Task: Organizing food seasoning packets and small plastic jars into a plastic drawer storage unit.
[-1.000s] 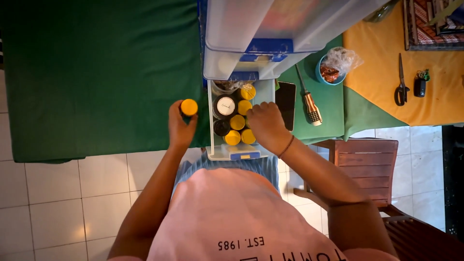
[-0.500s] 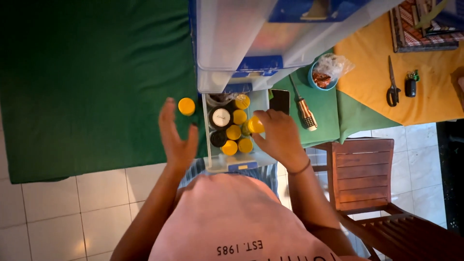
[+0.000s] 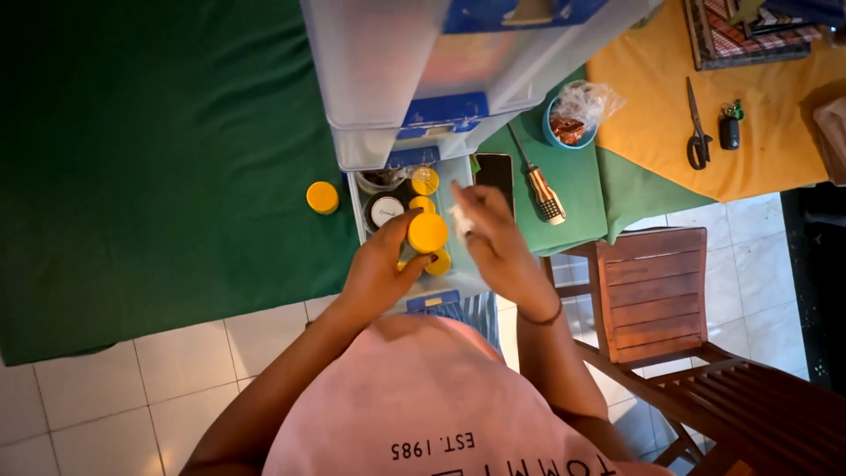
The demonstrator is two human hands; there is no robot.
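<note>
In the head view, the left hand (image 3: 381, 269) grips a yellow-lidded jar (image 3: 428, 233) above the open drawer (image 3: 458, 284), fingers wrapped around its side and thumb on the near edge. The jar stands upright, its long axis running toward the camera, so only the round lid faces up and the body is hidden under it. The right hand (image 3: 492, 242) hovers just right of the jar over the drawer; its fingers are blurred, and whether they pinch anything cannot be told.

Half a second ago the right hand held this jar at the drawer's right side and the left hand was spread open beside the drawer; now the left hand has it. The second yellow-lidded jar (image 3: 322, 197) stays on the green cloth (image 3: 159, 159), left of the drawer.

Inside the drawer, a white-lidded jar (image 3: 385, 211) and other yellow lids show, partly covered by the hands. The plastic drawer unit (image 3: 397, 70) behind the drawer is cut off by the top edge.
</note>
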